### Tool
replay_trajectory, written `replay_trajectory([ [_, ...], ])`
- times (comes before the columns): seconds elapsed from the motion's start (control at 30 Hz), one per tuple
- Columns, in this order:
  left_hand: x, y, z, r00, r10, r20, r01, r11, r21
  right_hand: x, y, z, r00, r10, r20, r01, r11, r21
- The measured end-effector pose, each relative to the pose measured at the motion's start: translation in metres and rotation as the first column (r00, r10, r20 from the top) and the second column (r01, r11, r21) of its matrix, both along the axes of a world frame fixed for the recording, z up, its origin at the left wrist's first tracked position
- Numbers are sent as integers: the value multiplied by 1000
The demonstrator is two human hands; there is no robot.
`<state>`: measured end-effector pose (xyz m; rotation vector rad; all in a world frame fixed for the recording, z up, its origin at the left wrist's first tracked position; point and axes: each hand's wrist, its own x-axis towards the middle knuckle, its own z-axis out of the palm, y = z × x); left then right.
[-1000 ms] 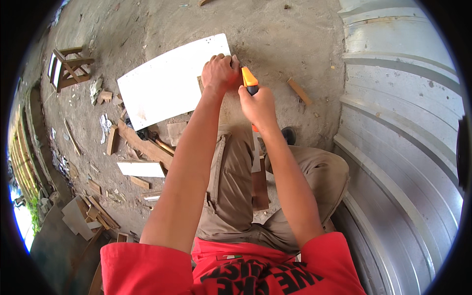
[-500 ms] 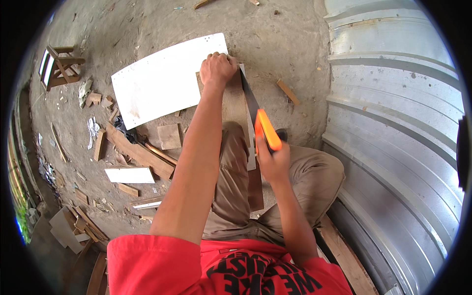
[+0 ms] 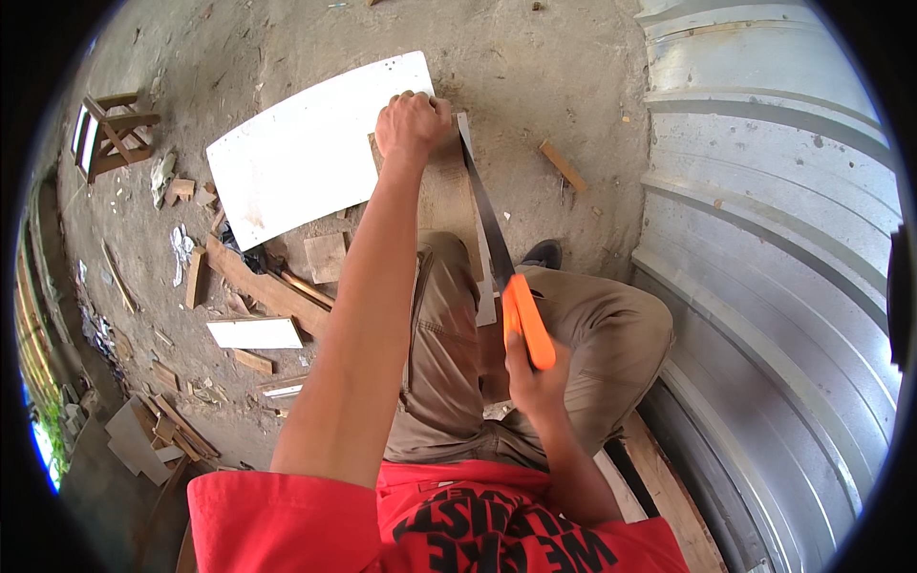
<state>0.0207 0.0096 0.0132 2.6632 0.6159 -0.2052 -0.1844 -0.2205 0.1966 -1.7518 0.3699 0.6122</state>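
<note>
My right hand (image 3: 541, 377) is closed round the orange handle of a handsaw (image 3: 492, 224). The saw's dark blade slants away from me, its tip at the far right end of a brown wooden board (image 3: 444, 196). A narrow white strip (image 3: 487, 307) shows along the board's right side, next to the blade. My left hand (image 3: 413, 126) presses on the board's far end, its fingers curled over the edge. The board stretches toward my left knee; my forearm covers part of its left side. Beyond my left hand lies a large white panel (image 3: 296, 143).
Wood offcuts (image 3: 325, 256) and a white-faced piece (image 3: 254, 332) litter the concrete floor at left. A small wooden stool (image 3: 117, 134) stands at far left. One loose stick (image 3: 564, 164) lies right of the saw. A corrugated metal wall (image 3: 764, 172) rises along the right.
My right hand has drawn the saw back toward me, so more blade shows beyond the handle. The left hand keeps its hold on the board. The whole view has shifted slightly.
</note>
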Motion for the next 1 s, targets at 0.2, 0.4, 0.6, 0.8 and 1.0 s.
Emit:
replay_trajectory([
  [0.2,11,0,4,999,-23,39,22,999,46,105,67,-99,957,54,285,-31,996,-84],
  [0.4,7,2,6,1000,12,-2,-12,1000,23,-31,-12,-8,973,176,151,-144,968,-204],
  [0.6,-1,5,3,1000,13,14,-14,999,35,23,30,-54,961,60,269,-38,996,-85],
  [0.8,10,-6,1,999,1,36,-2,999,35,105,68,-106,953,41,301,-10,995,-104],
  [1.0,3,5,0,999,-40,24,38,996,84,-28,-18,-5,955,152,254,-130,986,-99],
])
